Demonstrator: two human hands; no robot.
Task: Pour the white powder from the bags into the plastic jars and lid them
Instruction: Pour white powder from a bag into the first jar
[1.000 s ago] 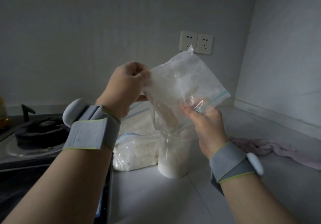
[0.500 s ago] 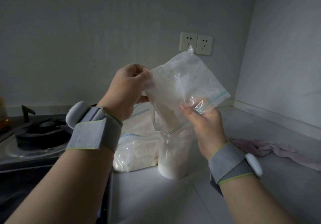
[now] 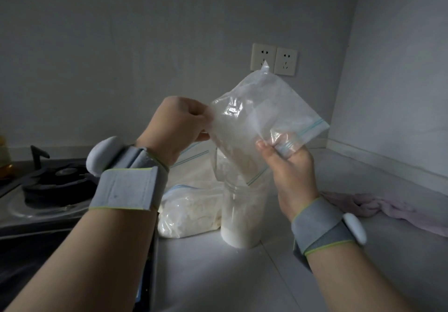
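**Dim kitchen corner, grey walls**

A plain grey back wall (image 3: 121,45) meets a second grey wall (image 3: 400,69) on the right, forming a corner. Two white wall sockets (image 3: 263,57) sit side by side on the back wall, close to that corner. A low pale skirting strip (image 3: 388,164) runs along the foot of the right wall. The pale tabletop (image 3: 218,275) fills the lower right, with faint seam lines and one brighter patch of light near its middle. A crumpled pinkish cloth (image 3: 378,207) lies on it at the right. At the left stands a steel gas stove (image 3: 55,185) with a black burner grate. Something yellowish (image 3: 3,164) shows at the far left edge; what it is cannot be told.
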